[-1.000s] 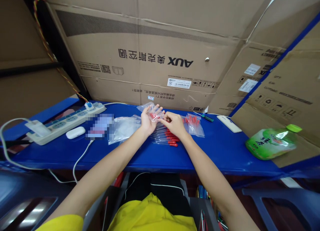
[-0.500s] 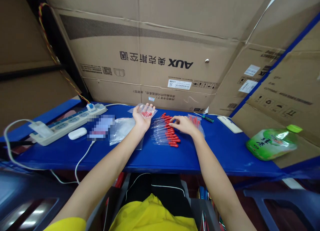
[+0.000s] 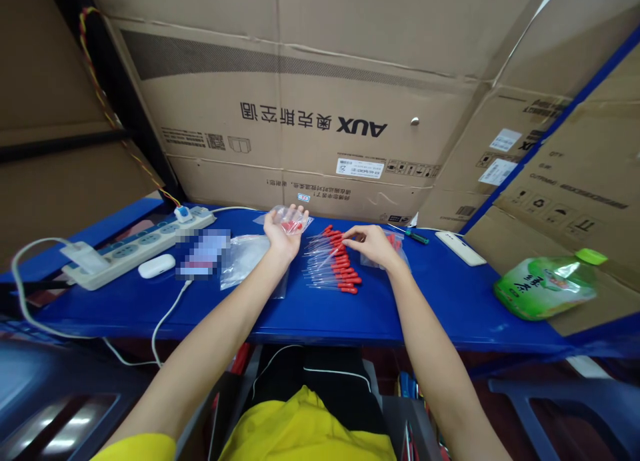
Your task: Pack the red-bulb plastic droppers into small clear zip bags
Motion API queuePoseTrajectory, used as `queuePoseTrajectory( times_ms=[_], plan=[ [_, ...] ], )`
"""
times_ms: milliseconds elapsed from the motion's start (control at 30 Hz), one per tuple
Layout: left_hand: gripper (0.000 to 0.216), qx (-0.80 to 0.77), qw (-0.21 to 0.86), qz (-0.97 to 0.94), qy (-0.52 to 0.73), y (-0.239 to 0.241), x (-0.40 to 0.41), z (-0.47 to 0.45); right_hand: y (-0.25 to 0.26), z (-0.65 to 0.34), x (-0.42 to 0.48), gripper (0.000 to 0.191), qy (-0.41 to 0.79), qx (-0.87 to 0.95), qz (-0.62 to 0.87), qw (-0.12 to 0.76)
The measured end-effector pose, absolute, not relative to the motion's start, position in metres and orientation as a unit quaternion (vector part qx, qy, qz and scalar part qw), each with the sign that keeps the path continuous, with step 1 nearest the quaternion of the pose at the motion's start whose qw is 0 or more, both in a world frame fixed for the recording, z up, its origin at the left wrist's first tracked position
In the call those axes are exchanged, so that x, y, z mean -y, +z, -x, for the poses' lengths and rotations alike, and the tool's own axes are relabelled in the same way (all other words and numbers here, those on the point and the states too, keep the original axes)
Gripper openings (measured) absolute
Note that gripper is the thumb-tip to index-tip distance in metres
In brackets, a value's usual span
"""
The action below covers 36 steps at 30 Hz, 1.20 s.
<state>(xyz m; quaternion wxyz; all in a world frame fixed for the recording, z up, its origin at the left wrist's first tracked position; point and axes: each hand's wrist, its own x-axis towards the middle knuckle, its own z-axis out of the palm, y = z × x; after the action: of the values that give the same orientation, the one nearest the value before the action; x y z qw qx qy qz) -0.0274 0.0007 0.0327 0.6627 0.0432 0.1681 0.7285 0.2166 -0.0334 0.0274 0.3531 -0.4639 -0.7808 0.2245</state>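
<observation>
My left hand (image 3: 280, 236) is raised a little above the blue table (image 3: 440, 308), fingers closed on a small clear plastic bag (image 3: 287, 218) with red-tipped pieces inside. My right hand (image 3: 371, 243) pinches one clear dropper with a red bulb at the far end of a row of red-bulbed droppers (image 3: 336, 269) lying on the table between my hands. Behind my right hand lies another clear bag with red pieces (image 3: 395, 244), partly hidden by the hand.
A pile of empty clear bags (image 3: 245, 254) lies left of the droppers. Further left are a white earbud case (image 3: 156, 266), a power strip (image 3: 135, 244) and white cables. A green screwdriver (image 3: 413, 234), a white remote (image 3: 459, 248) and a green pouch (image 3: 547, 284) lie right. Cardboard boxes (image 3: 310, 114) stand behind.
My hands have parted. The left drew back to the left with the bag, and the right moved down to the row of droppers and closed on one.
</observation>
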Motion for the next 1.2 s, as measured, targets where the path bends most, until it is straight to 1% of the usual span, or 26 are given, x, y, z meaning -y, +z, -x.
queuePoseTrajectory(
  times_ms=[133,267,367,567,700,833,967,1033,1200],
  plan=[
    [0.017,-0.168,0.658,-0.040,0.733,0.035,-0.001,0.030,0.030,-0.211,0.035,0.030,0.332,0.702,0.412,0.477],
    [0.016,-0.172,0.655,-0.034,0.735,0.036,-0.001,0.030,0.031,-0.206,0.033,0.042,0.323,0.654,0.388,0.563],
    [0.016,-0.167,0.661,-0.039,0.730,0.037,0.002,0.028,0.029,-0.200,0.032,0.044,0.300,0.644,0.380,0.592],
    [0.019,-0.166,0.683,-0.068,0.708,0.033,0.008,0.016,0.023,-0.184,0.034,0.040,0.282,0.676,0.370,0.571],
    [0.021,-0.180,0.696,-0.073,0.691,0.030,0.011,0.009,0.019,-0.171,0.039,0.026,0.281,0.719,0.337,0.540],
    [0.019,-0.183,0.702,-0.086,0.683,0.027,0.014,0.003,0.017,-0.162,0.043,0.015,0.219,0.760,0.361,0.494],
    [0.016,-0.178,0.714,-0.111,0.668,0.024,0.016,-0.002,0.015,-0.159,0.043,0.009,0.156,0.775,0.396,0.467],
    [0.015,-0.177,0.718,-0.118,0.662,0.023,0.017,-0.004,0.014,-0.160,0.042,0.009,0.135,0.767,0.421,0.464],
    [0.014,-0.185,0.722,-0.128,0.654,0.023,0.018,-0.007,0.016,-0.164,0.040,0.019,0.098,0.741,0.452,0.486]
  ],
)
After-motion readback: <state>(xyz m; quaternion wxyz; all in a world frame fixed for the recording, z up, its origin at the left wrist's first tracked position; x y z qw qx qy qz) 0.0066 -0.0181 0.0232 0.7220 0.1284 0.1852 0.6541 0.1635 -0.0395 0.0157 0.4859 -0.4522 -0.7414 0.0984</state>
